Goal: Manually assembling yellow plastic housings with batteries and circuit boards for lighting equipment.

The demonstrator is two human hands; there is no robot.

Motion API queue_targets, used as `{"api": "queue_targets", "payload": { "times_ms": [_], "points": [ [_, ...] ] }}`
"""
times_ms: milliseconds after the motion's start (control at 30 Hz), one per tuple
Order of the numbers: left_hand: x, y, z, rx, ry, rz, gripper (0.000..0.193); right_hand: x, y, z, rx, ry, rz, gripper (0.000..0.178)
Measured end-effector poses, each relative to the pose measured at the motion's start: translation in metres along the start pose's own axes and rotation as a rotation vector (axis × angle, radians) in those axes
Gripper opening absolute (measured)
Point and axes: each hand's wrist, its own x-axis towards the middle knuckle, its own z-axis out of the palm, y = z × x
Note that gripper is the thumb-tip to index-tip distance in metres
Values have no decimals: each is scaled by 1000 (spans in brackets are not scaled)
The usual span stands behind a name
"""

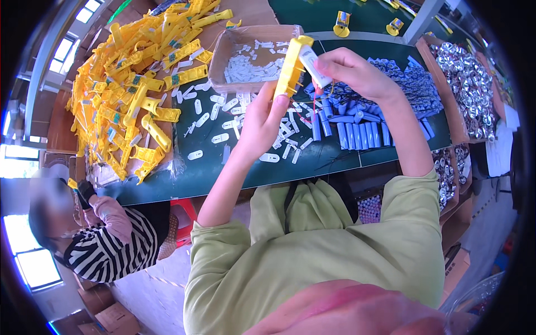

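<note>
Yellow casing [290, 70], held up over the middle of the green surface [215, 174], its lower end gripped by the left hand [263, 124]: fingers wrapped round it, thumb pressed near the bottom. And right beside its upper end a white piece [311, 62] is pinched by the right hand [357, 73], thumb and fingertips closed on it. Whether casing and piece touch cannot be told. A thin red wire [314, 104] is seen below the white piece. Beneath, the surface is strewn with loose white parts [220, 138], scattered toward the near edge; behind them, an open cardboard box [243, 87] is stocked with more. To the right, blue cylinders [358, 135] are massed, the front ones lined up. The left edge is taken by a heap of yellow housings [120, 92]; the right edge is flanked by a carton [441, 86] filled with shiny silver parts [469, 84]. Past the near left corner, a person in a striped top [114, 248] is seen.
</note>
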Motion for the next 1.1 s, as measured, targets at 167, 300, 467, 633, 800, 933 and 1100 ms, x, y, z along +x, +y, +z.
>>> {"api": "queue_targets", "payload": {
  "times_ms": [167,300,467,633,800,933,1100],
  "points": [
    [-2,-8,14,171,62,-49,29,7,38,8,207,205,-3,45],
    [-5,-16,36,480,134,123,35,13,69,29,-8,816,-139,40],
    [-18,-12,44,547,68,83,33,22,73,30,226,945,-333,41],
    [-18,5,14,-3,-232,-273,28,-6,71,2,157,318,-269,64],
    [-20,1,7,-336,-291,-395,51,-21,78,-1,377,-4,-256,68],
    [-25,1,18,-765,-256,-546,65,-27,69,12,11,189,-296,42],
    [-34,2,22,-1023,-421,-442,62,-26,91,33,-407,507,-357,24]
  ]
}}
